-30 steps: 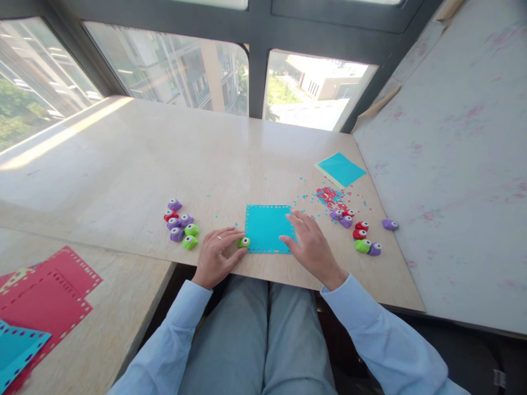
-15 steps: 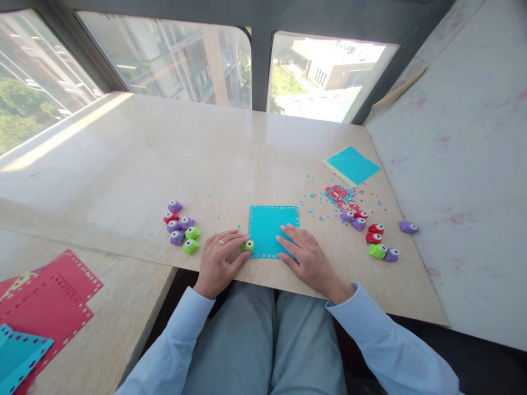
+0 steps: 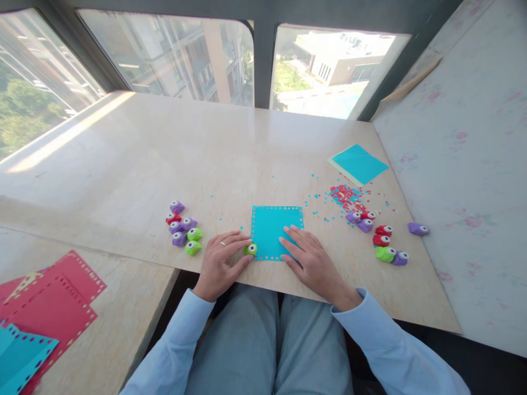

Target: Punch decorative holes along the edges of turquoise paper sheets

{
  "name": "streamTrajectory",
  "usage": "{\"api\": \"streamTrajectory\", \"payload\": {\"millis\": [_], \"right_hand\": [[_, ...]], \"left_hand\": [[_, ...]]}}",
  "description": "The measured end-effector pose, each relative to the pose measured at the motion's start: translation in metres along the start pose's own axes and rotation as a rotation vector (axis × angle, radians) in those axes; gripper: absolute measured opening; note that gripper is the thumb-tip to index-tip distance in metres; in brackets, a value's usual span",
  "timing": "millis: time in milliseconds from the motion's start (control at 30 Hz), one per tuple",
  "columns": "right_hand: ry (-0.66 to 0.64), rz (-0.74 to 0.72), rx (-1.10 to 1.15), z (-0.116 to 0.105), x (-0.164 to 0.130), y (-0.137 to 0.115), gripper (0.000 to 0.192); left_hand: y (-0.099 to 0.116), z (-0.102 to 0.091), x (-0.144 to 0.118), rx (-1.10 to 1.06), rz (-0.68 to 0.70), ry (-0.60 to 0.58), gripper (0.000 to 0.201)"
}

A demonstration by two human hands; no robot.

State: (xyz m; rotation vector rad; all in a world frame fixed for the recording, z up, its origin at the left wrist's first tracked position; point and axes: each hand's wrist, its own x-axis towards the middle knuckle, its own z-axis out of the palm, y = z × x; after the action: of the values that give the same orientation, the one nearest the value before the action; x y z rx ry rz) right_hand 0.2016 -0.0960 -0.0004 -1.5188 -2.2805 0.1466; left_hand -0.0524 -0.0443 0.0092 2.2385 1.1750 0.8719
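A turquoise paper square point(image 3: 274, 225) with punched holes along its edges lies near the front of the beige table point(image 3: 230, 159). My left hand point(image 3: 222, 260) pinches a small green hole punch point(image 3: 250, 249) at the sheet's lower left corner. My right hand point(image 3: 310, 258) lies flat on the sheet's lower right part, fingers spread, pressing it down.
A cluster of purple, red and green punches point(image 3: 183, 230) sits left of my hand; another group point(image 3: 379, 236) lies to the right beside red and blue confetti point(image 3: 343, 195). A turquoise sheet stack point(image 3: 359, 163) lies far right. Punched red and blue sheets point(image 3: 45, 307) rest at lower left.
My right hand slid from the sheet's right edge onto its lower right part. The left hand stays on the green punch at the same corner. The view shifted slightly.
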Motion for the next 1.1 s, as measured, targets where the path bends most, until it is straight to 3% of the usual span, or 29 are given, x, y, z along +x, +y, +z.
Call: {"api": "streamTrajectory", "payload": {"millis": [233,467,567,767,967,1100], "right_hand": [[0.054,0.000,0.086,0.000,-0.001,0.002,0.043],[0.207,0.039,0.165,-0.001,-0.004,0.005,0.043],[0.190,0.042,0.164,0.000,-0.004,0.004,0.042],[0.141,0.045,0.112,0.002,-0.003,0.003,0.041],[0.101,0.051,0.051,0.006,-0.003,0.003,0.043],[0.086,0.053,0.041,0.007,-0.002,0.002,0.043]], "left_hand": [[0.001,-0.001,0.000,-0.094,-0.147,-0.019,0.035],[0.011,-0.026,0.006,-0.318,-0.409,0.014,0.041],[0.014,-0.033,0.015,-0.277,-0.450,-0.015,0.046],[0.022,-0.029,0.025,-0.283,-0.469,-0.236,0.054],[0.023,-0.029,0.029,-0.313,-0.565,-0.194,0.040],[0.019,-0.032,0.033,-0.368,-0.689,-0.288,0.044]]}}
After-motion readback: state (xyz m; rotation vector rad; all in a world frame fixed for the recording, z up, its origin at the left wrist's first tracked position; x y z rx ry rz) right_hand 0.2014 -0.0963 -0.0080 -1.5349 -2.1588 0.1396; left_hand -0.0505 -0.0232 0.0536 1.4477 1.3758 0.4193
